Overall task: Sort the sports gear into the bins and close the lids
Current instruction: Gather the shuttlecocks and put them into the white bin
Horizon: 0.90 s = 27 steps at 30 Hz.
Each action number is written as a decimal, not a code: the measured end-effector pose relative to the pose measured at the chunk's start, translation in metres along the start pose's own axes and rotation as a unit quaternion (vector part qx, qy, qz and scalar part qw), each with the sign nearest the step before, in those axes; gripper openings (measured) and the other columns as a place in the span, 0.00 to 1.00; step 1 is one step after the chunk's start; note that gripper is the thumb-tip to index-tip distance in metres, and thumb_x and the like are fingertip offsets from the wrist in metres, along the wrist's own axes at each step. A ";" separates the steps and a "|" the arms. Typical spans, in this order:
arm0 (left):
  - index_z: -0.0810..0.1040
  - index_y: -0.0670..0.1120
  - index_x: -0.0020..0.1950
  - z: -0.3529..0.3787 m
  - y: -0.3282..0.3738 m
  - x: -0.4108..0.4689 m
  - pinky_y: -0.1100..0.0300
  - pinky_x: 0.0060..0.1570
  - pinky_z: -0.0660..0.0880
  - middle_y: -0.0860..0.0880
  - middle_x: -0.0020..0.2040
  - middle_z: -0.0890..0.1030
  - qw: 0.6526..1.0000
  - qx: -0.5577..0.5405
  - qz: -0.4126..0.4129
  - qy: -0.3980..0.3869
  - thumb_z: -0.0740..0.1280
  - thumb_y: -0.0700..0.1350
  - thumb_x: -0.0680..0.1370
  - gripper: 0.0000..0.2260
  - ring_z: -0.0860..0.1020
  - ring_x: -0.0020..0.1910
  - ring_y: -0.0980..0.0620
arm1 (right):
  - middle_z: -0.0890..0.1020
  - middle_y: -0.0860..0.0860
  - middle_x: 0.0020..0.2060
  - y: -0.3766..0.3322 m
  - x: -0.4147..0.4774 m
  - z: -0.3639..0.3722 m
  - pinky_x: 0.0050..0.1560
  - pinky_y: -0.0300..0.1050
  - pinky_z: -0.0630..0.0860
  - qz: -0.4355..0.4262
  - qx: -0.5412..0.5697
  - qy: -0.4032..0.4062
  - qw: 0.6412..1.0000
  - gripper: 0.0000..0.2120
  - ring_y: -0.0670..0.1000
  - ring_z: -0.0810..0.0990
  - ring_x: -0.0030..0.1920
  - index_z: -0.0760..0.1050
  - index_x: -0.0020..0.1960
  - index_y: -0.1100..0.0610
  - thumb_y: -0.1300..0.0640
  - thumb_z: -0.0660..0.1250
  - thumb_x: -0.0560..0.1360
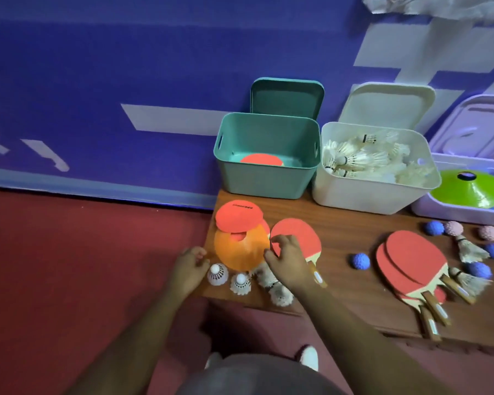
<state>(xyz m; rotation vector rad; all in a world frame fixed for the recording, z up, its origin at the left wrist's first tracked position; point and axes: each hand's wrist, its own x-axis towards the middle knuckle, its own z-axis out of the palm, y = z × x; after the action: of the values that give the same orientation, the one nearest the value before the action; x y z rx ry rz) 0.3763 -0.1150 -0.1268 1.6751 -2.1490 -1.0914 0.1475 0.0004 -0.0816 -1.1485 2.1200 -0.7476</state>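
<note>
Loose shuttlecocks (pixel 218 275) at desk (pixel 340 229) front edge, left hand (pixel 190 266) fingers curled by orange cone (pixel 240 253) left rim, right hand (pixel 288 260) fingers bent at its right rim over red paddle (pixel 303 232), neither grip clear, teal bin (pixel 263 183) and white bin (pixel 354 195) behind, lids up.

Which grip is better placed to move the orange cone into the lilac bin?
Right. The right grip is at the right edge of the cone, on the side toward the lilac bin at the far right. The left grip is at its left edge and would probably have to cross over.
</note>
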 end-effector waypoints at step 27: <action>0.79 0.49 0.50 -0.006 -0.057 0.017 0.58 0.43 0.73 0.50 0.44 0.80 0.990 -0.005 0.136 -0.036 0.69 0.39 0.73 0.08 0.78 0.43 0.49 | 0.80 0.54 0.42 -0.011 -0.038 0.115 0.42 0.48 0.73 0.101 0.027 0.107 0.989 0.06 0.55 0.79 0.41 0.76 0.46 0.58 0.55 0.68 0.74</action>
<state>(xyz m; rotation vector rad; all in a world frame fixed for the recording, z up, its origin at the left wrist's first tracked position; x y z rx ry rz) 0.4167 -0.1374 -0.1647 1.3059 -2.3247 -1.0941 0.2544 0.0068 -0.1399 -0.8407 2.3349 -0.8609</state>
